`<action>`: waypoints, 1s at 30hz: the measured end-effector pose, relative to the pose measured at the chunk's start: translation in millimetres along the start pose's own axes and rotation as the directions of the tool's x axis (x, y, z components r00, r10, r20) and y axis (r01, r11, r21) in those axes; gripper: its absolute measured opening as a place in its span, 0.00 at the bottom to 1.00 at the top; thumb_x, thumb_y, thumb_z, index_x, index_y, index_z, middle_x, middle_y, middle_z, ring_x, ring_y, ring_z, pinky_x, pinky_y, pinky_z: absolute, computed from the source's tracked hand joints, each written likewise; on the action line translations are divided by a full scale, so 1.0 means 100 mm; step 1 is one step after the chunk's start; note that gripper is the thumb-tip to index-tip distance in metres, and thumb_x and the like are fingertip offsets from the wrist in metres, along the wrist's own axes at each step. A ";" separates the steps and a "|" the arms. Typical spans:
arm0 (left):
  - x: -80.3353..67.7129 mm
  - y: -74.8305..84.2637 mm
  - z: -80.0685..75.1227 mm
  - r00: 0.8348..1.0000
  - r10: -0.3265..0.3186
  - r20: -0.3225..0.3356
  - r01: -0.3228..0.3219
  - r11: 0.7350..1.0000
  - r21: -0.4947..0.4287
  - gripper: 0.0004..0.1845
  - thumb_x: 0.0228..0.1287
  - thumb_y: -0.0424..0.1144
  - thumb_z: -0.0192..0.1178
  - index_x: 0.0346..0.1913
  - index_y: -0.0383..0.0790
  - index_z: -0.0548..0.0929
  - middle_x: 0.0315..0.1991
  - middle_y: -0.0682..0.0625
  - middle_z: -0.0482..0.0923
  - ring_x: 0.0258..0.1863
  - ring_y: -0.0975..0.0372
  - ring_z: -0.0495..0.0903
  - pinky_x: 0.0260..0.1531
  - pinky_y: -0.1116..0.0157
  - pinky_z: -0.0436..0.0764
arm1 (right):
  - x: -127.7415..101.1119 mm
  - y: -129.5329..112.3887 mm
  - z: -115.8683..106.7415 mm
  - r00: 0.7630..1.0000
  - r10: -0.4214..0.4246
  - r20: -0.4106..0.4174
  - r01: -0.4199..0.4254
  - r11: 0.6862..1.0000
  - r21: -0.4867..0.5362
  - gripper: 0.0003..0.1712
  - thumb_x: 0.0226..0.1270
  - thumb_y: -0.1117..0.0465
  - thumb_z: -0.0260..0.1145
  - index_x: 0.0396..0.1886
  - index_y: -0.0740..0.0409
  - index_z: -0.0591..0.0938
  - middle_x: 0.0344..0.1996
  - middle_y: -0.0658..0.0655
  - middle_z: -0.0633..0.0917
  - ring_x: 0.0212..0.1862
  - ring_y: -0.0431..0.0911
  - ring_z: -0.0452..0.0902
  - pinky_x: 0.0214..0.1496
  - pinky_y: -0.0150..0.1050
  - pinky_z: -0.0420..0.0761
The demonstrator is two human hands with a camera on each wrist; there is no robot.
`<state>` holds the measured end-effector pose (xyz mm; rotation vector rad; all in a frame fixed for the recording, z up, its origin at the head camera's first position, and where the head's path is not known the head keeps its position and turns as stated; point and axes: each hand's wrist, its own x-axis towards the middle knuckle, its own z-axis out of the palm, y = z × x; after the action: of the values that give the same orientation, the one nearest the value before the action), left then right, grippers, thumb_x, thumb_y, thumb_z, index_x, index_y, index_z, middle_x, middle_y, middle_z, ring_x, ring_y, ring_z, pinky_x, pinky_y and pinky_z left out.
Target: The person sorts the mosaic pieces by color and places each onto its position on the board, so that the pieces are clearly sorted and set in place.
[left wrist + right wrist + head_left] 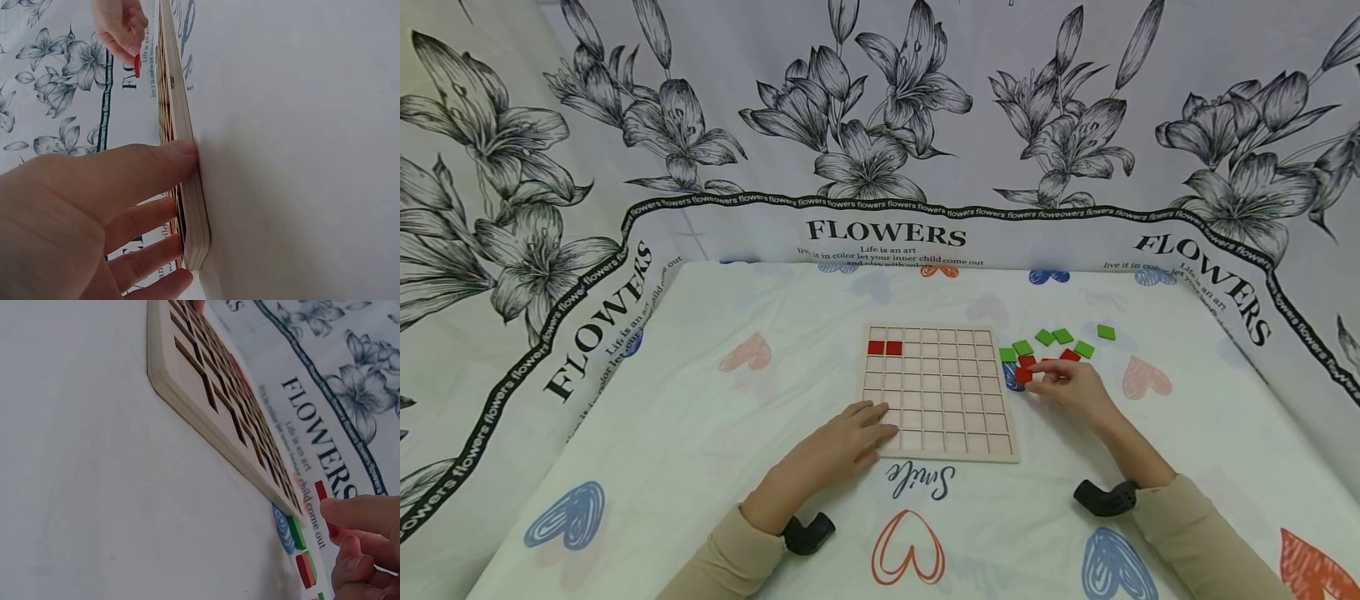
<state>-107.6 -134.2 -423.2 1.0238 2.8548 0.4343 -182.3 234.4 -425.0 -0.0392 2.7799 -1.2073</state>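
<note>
A wooden grid board (934, 451) lies flat, with two red square tiles (893, 348) side by side in cells near its far left corner. My left hand (844, 440) rests at the board's near left corner; the left wrist view has its thumb (181, 155) against the side edge and the other fingers spread over the top. To the right of the board, my right hand (1072, 387) pinches a red square tile (322, 490) between thumb and fingertips, raised above the cloth. Other red tiles (1070, 355) lie behind this hand, partly hidden.
Several green square tiles (1062, 336) are scattered past the board's right edge, one of them (1007, 355) right beside it. A white cloth (790, 333) printed with hearts covers the table. Flower-printed fabric (880, 125) hangs behind and at the sides.
</note>
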 end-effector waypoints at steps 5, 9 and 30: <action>0.00 -0.01 0.00 1.000 0.012 -0.010 -0.012 1.000 0.009 0.19 0.65 0.37 0.61 0.59 0.44 0.79 0.67 0.41 0.71 0.68 0.46 0.69 0.65 0.51 0.75 | 0.01 -0.06 0.03 1.000 -0.002 0.008 0.002 1.000 0.014 0.22 0.61 0.57 0.70 0.51 0.65 0.82 0.25 0.52 0.77 0.29 0.41 0.69 0.25 0.27 0.73; -0.01 -0.01 0.01 1.000 0.019 -0.015 -0.018 1.000 0.015 0.19 0.65 0.37 0.61 0.59 0.44 0.79 0.67 0.40 0.72 0.68 0.46 0.69 0.65 0.51 0.75 | 0.01 -0.12 0.05 1.000 -0.009 0.010 0.008 0.999 0.032 0.23 0.60 0.57 0.71 0.52 0.67 0.81 0.24 0.50 0.77 0.27 0.39 0.68 0.24 0.27 0.71; -0.02 0.02 -0.02 0.999 0.034 -0.038 -0.032 0.999 0.039 0.19 0.64 0.36 0.61 0.58 0.44 0.80 0.66 0.40 0.73 0.67 0.46 0.70 0.64 0.52 0.76 | 0.06 -0.28 0.25 0.999 -0.042 0.031 0.040 0.997 0.065 0.22 0.58 0.58 0.72 0.50 0.63 0.83 0.23 0.49 0.75 0.28 0.40 0.68 0.23 0.28 0.68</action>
<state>-105.2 -134.0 -421.0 1.0820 2.8944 0.4076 -186.0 196.9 -422.4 -0.1099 2.7238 -1.2924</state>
